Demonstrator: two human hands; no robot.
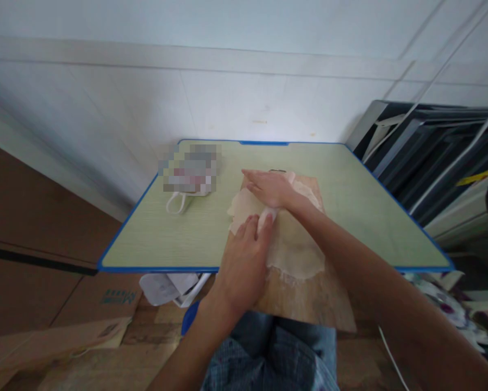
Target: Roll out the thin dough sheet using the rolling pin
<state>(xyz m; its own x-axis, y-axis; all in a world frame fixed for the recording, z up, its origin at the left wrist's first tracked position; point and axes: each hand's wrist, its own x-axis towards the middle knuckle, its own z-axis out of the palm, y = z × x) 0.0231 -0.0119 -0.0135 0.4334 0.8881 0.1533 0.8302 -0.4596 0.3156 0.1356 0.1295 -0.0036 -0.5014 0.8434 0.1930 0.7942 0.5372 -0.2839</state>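
Note:
A thin, uneven sheet of pale dough lies over a wooden board. My right hand is stretched flat across the far part of the dough, fingers pointing left. Beneath its palm runs a pale, rounded length, possibly a floured rolling pin; most of it is covered, so I cannot tell for certain. My left hand rests at the dough's near left side, fingers extended forward and thumb apart beside the pale length. Loose flour shows along the dough's near edge.
The board overhangs the near edge of a pale green table with blue trim. A blurred-out item with a white loop stands at the table's back left. Dark flat panels lean at the right; cardboard boxes stand at the left.

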